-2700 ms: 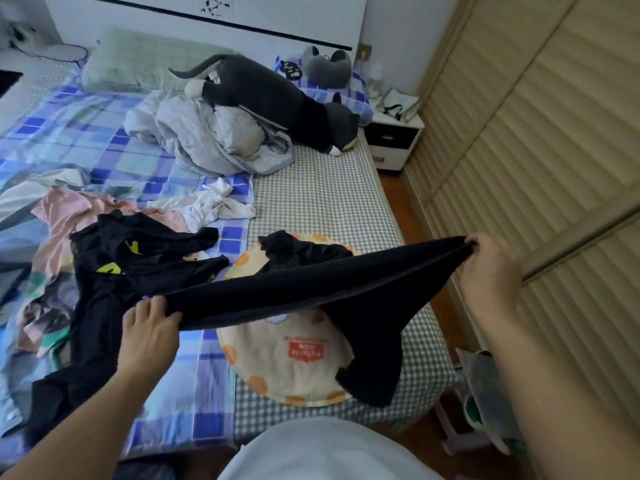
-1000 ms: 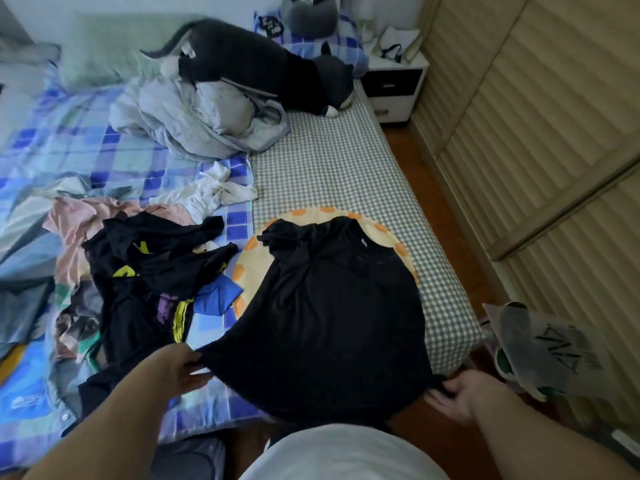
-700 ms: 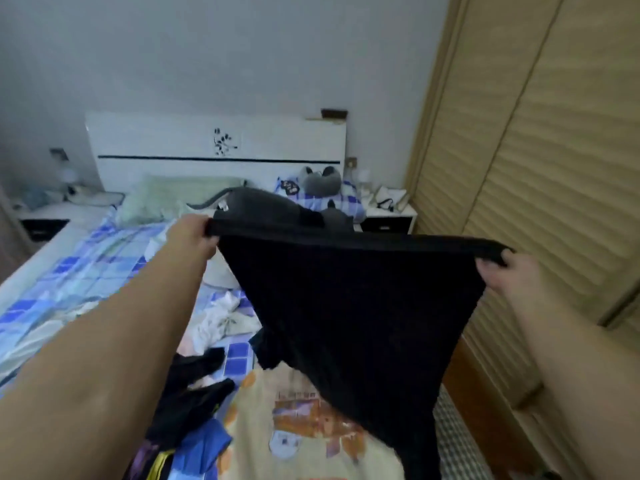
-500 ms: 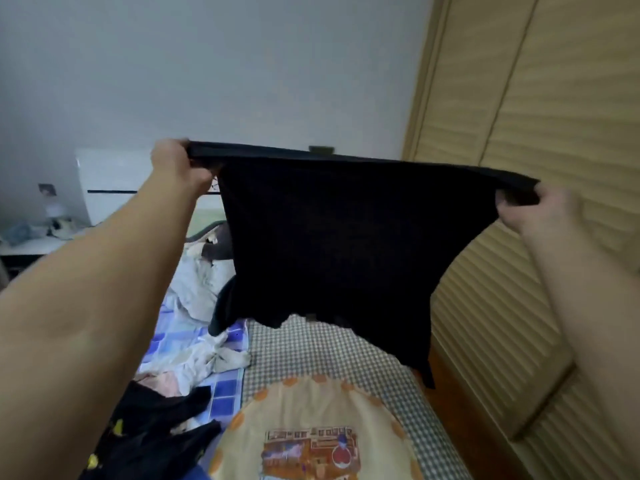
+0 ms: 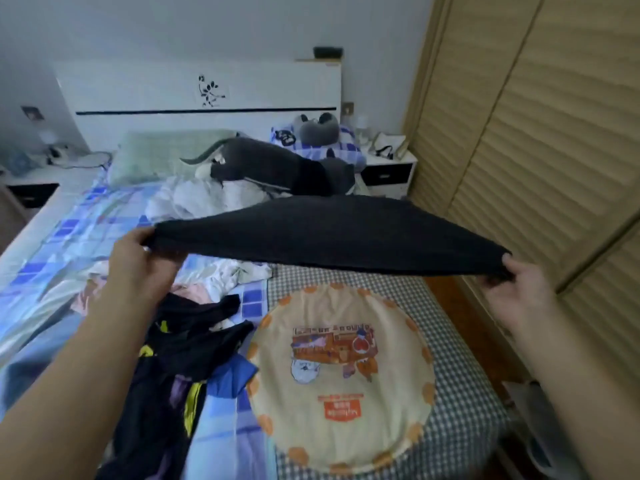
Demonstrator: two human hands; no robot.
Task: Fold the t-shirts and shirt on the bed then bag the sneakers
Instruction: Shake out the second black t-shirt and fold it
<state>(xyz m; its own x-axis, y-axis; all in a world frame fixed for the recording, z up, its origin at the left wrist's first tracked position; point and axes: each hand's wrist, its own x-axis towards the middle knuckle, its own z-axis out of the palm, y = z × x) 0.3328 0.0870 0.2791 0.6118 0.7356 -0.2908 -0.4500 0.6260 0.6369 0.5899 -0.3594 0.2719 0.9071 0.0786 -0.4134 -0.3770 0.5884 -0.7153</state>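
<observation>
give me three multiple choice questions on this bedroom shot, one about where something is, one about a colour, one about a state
1. Where does the round cushion lie?
A. on the checked sheet at the bed's near end
B. on the nightstand
C. against the headboard

2. What colour is the garment held between the two hands?
A. pink
B. black
C. white

3. What state is that garment in?
A. folded flat on the bed
B. crumpled in the pile
C. stretched in the air, off the bed

Answers:
1 A, checked fabric shows all round the cushion.
2 B, the cloth is dark throughout.
3 C, the left hand and the right hand each grip one end, and bedding shows beneath the garment.
</observation>
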